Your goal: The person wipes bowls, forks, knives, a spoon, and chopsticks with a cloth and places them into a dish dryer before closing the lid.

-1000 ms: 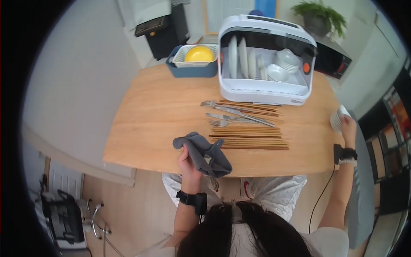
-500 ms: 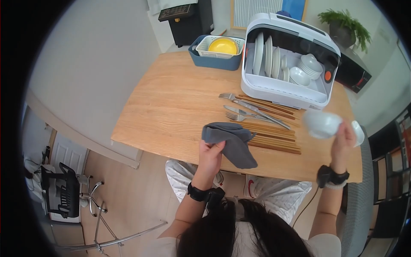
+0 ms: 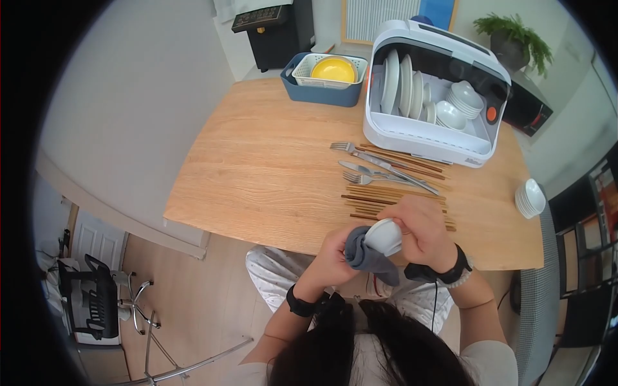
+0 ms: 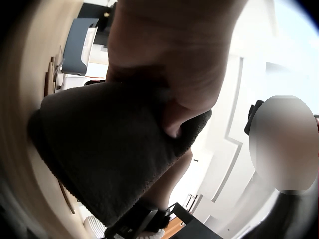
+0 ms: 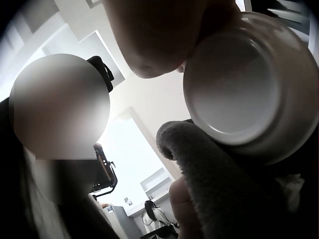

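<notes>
In front of the body, near the table's front edge, my left hand [image 3: 333, 262] grips a grey cloth [image 3: 370, 257]. A small white bowl [image 3: 385, 237] is pinched by my right hand [image 3: 426, 233], tipped on its side against the cloth. The right wrist view shows the bowl's round foot ring [image 5: 234, 89], with the fuzzy cloth [image 5: 212, 174] right along its lower edge. Seen from the left wrist, the folded cloth [image 4: 109, 144] hangs over most of the fingers, hiding them and the bowl; the thumb presses on it.
Chopsticks [image 3: 399, 193], forks and knives [image 3: 386, 172] lie mid-table. Behind them stands a white dish box [image 3: 428, 143] with plates and bowls. A stack of white bowls [image 3: 530, 199] is at the right edge; a blue basin [image 3: 322, 95] holds a white basket and yellow bowl.
My right hand has taken a white bowl from the right-hand stack and carried it left to the cloth. My left hand has moved slightly right and toward the body, with the cloth now bunched around the bowl.
</notes>
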